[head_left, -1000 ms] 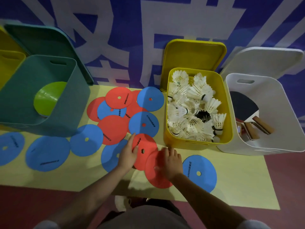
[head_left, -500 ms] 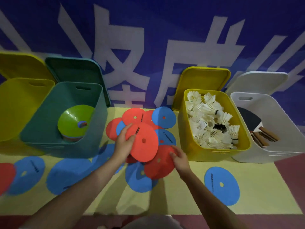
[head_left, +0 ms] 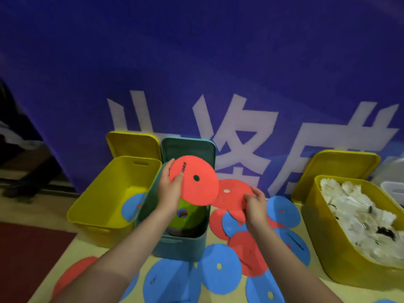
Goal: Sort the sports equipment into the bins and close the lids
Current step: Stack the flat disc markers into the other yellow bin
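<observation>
**Red disc hanging over the teal bin**

I am holding a red disc (head_left: 194,180) in my left hand (head_left: 169,189), fingers (head_left: 177,179) curled round its left edge, its flat face tilted toward me. It is hovering at centre frame above the teal bin (head_left: 175,241), where a green disc (head_left: 185,215) is lying just below and slightly nearer me. My right hand (head_left: 254,202) is pinching a second red disc (head_left: 232,194) by its right edge, right of the bin and above the scattered blue discs (head_left: 219,267) on the surface (head_left: 223,296). The left hand is nearer the opening, so I judge its disc should drop first, straight down.
</observation>
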Demonstrator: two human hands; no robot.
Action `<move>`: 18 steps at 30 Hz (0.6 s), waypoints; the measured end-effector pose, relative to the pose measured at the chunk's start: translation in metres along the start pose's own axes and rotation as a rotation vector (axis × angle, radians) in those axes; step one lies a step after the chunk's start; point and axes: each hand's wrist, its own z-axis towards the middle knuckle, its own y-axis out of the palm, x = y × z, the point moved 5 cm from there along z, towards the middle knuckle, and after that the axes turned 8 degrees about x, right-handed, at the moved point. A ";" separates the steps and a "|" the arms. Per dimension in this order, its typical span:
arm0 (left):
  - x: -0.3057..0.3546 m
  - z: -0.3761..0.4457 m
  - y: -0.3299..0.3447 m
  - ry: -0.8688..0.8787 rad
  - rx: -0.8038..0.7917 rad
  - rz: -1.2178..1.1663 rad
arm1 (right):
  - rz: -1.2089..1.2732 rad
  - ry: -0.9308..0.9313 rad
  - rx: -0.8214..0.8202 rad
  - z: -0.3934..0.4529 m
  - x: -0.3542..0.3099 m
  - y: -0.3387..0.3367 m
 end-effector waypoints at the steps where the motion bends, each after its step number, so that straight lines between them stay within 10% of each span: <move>1: 0.004 0.011 -0.006 -0.009 0.036 -0.019 | 0.012 0.008 -0.032 0.001 -0.006 0.018; 18: -0.013 0.132 -0.163 -0.282 0.369 -0.193 | -0.071 0.127 -0.421 -0.017 -0.015 0.205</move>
